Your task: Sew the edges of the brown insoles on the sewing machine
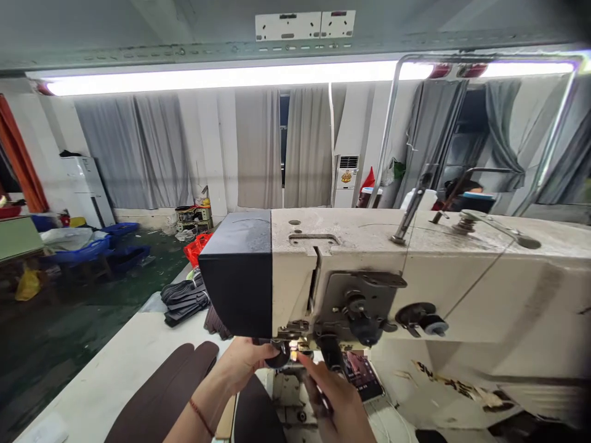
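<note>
An off-white industrial sewing machine (pixel 415 271) with a black end cover (pixel 237 280) fills the centre and right. Both my hands reach under its head at the needle area. My left hand (pixel 244 363) curls its fingers around a small dark part beside the presser foot. My right hand (pixel 339 403) points its fingers at the lit needle area, with a dark piece partly under the fingers. A dark brown leather piece (pixel 256 412) lies beneath my hands. Two more long brown pieces (pixel 166 387) lie on the white table (pixel 106 387) to the left.
A phone (pixel 364 375) with a lit screen lies on the table under the machine arm. A pile of dark cut pieces (pixel 184 298) sits at the table's far edge. Beyond are a green floor, blue crates (pixel 115 237), grey curtains and a standing air conditioner (pixel 346 178).
</note>
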Motion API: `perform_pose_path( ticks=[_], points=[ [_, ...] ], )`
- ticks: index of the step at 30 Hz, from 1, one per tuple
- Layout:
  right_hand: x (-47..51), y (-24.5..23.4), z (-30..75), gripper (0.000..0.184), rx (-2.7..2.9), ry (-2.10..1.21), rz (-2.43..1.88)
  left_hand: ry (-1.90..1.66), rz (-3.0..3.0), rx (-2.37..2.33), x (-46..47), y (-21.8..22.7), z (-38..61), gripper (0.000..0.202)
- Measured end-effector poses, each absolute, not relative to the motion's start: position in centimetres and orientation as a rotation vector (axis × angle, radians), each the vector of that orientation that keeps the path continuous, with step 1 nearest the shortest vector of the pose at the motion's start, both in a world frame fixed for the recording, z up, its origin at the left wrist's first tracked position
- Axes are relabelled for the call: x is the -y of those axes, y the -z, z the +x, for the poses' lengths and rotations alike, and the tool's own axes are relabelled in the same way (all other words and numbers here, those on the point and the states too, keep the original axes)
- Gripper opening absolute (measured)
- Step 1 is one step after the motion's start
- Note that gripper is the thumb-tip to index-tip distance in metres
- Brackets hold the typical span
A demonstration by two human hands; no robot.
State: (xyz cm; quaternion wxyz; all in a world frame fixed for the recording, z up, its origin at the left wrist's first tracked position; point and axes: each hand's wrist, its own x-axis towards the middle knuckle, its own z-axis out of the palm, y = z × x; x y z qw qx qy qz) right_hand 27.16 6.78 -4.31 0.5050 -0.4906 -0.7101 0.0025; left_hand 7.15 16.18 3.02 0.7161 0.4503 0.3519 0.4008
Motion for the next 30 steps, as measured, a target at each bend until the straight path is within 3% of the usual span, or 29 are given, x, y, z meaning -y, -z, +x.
perform_pose_path(
  ticks=[3, 10, 17, 24, 30],
  points=[
    [-8.9, 3.6, 25.4, 0.059, 1.87, -0.089, -1.109, -0.879, 0.991, -0.759, -16.0, -2.8, 7.2, 0.012],
    [-9.7, 3.2, 25.3, 0.07, 1.86, -0.106, -1.041, -0.9, 0.958, -0.734, -15.8, -2.2, 7.5, 0.026],
    [-9.8, 3.3, 25.4, 0.057, 1.885, -0.102, -1.057, -0.933, 0.96, -0.714, -15.2, -2.7, 7.8, 0.027],
    [-10.2, 4.2, 26.0, 0.06, 1.913, -0.074, -1.046, -1.029, 0.884, -0.716, -14.9, -1.7, 8.4, 0.029],
    [-10.4, 4.4, 26.4, 0.053, 1.906, -0.064, -1.052, -1.179, 0.802, -0.817, -14.1, -0.9, 8.8, 0.03]
  ],
)
